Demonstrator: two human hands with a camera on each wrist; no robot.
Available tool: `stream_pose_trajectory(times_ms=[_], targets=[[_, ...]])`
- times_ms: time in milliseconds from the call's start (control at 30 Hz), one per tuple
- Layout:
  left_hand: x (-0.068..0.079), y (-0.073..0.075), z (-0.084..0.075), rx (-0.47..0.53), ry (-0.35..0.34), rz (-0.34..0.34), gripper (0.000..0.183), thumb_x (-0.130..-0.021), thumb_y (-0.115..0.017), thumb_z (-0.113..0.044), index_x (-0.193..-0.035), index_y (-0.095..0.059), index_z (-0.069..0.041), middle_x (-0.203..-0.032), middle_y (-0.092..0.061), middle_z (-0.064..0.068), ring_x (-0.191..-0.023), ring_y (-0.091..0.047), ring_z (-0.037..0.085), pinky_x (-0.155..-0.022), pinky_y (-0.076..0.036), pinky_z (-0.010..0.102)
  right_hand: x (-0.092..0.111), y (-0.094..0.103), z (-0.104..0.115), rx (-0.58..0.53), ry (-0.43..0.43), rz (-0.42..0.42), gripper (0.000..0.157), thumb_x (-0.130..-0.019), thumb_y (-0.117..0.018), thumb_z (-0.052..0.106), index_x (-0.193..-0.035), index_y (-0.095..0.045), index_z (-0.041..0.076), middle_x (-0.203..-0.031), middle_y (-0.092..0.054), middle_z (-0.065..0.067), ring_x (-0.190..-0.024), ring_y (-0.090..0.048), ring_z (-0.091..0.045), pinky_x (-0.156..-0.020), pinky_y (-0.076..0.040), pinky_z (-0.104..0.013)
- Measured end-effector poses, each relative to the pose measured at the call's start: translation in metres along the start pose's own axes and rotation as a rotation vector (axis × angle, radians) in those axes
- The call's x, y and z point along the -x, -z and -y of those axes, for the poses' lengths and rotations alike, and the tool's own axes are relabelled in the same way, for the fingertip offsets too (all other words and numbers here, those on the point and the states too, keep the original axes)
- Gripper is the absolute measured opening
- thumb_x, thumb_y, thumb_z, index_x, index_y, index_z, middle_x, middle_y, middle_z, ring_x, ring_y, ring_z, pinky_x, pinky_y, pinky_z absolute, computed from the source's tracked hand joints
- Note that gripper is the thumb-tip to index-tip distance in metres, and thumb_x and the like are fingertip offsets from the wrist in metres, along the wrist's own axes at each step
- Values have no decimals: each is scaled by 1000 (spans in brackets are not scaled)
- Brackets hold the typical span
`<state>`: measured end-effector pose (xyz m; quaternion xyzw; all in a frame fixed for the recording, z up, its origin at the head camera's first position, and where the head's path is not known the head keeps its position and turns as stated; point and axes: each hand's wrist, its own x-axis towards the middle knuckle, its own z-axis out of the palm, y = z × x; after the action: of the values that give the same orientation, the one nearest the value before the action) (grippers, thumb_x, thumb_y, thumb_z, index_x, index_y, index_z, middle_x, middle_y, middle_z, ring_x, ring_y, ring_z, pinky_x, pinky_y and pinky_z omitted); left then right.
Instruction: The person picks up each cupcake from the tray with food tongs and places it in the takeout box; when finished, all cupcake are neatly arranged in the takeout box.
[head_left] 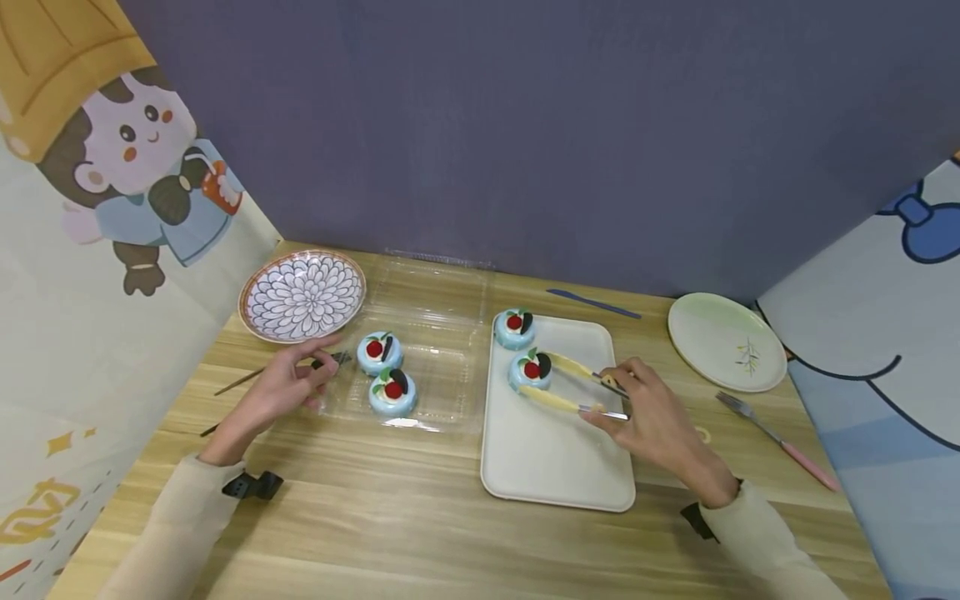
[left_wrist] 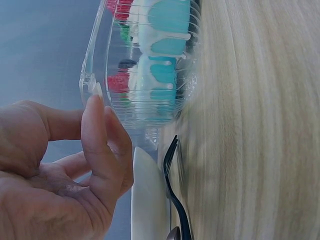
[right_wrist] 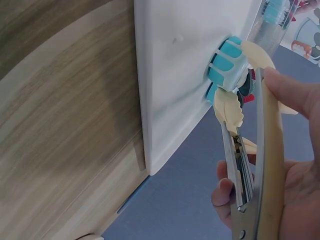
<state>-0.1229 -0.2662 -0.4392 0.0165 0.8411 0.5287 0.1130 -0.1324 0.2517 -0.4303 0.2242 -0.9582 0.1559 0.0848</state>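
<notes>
My right hand grips tongs with cream tips and metal arms. The tongs' tips lie on either side of a small blue cake on the white tray; the right wrist view shows them close against the cake. Another blue cake sits behind it. My left hand is at the left edge of a clear plastic container, loosely bent, a fingertip at the rim in the left wrist view. Two blue cakes with red berries and dark cookies stand inside the container.
A patterned plate lies at the back left, with dark cutlery by my left hand. A blue knife lies behind the tray. On the right are a pale green plate and a pink-handled fork. Walls enclose the table.
</notes>
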Motion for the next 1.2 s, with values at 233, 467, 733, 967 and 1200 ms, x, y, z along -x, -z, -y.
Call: stream_pose_trajectory(times_ms=[233, 467, 733, 967, 1200], targets=[[0, 0, -1, 1, 6, 0, 53, -101, -52, -9, -151, -36, -8, -114, -50, 18, -73, -59, 14, -52, -57, 33, 1, -1, -1, 0, 2, -16, 58, -80, -76, 52, -116, -68, 7, -107, -57, -7, -80, -53, -19, -63, -46, -31], [-1, -1, -1, -3, 4, 1, 53, -101, -52, -9, -151, -36, -8, -114, -50, 18, -72, -59, 17, -51, -56, 31, -1, 3, 0, -5, 7, -101, 58, -76, -80, 50, -112, -69, 7, -105, -58, -6, -79, -53, -15, -64, -49, -33], [0, 0, -1, -9, 11, -1, 53, -101, -51, -8, -151, -36, -8, -114, -50, 18, -72, -59, 15, -51, -56, 31, -15, 16, 12, 8, 37, -168, 62, -73, -81, 52, -115, -68, 8, -106, -59, -6, -89, -58, -21, -70, -54, -39], [1, 1, 0, -3, 8, 0, 53, -100, -52, -8, -151, -36, -8, -114, -51, 19, -72, -59, 16, -51, -56, 31, -36, 20, 42, -22, 89, -152, 61, -76, -78, 55, -116, -67, 11, -108, -58, -5, -85, -57, -19, -68, -52, -35], [1, 1, 0, 13, -5, 5, 55, -99, -53, -4, -151, -36, -6, -112, -50, 20, -71, -59, 15, -48, -53, 27, -56, 8, 75, -55, 149, -83, 58, -79, -74, 58, -116, -68, 13, -110, -57, -1, -84, -55, -15, -66, -50, -30]])
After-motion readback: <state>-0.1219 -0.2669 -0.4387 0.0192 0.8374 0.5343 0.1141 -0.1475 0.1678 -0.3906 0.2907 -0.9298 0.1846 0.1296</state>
